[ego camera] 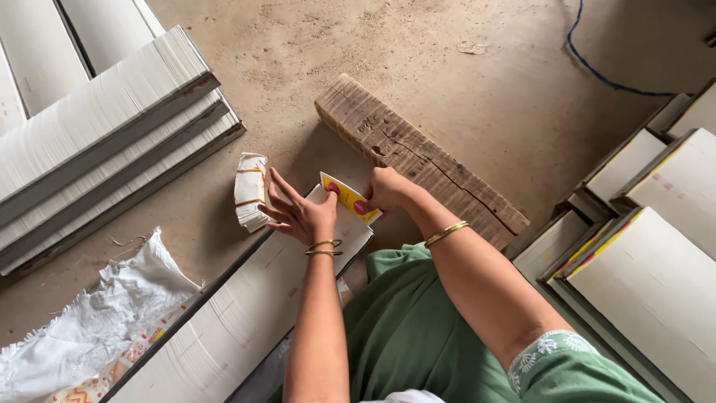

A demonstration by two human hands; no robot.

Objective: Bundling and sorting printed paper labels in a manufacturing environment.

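Green cloth (418,336) of the person's clothing is being seen nearest the camera, filling the lower middle of the view. Just to its left, a long tray-like row of white cards (246,313) is being shown packed on edge, its long axis running from the lower left up towards the hands. More long stacks of white sheets (104,142) are being kept at the upper left of the floor (462,82), and further stacks with yellow and red edges (641,246) are being kept at the right. A worn wooden block (418,157) is being seen lying slantwise on the floor beyond the hands, from upper left to lower right. White woven sacking (97,321) is being seen crumpled at the lower left.

At the far end of the row, a small yellow card with pink spots (349,198) is being held, tilted, its long axis sloping down to the right. It is being pinched at its right end by the right hand (388,190), whose grip is closed on it. The left hand (302,213) is being held open, fingers spread, with its palm resting on the end of the row and its thumb touching the card's left end. A small banded bundle of white cards (250,190) is being seen lying on the floor just beside the left fingertips.
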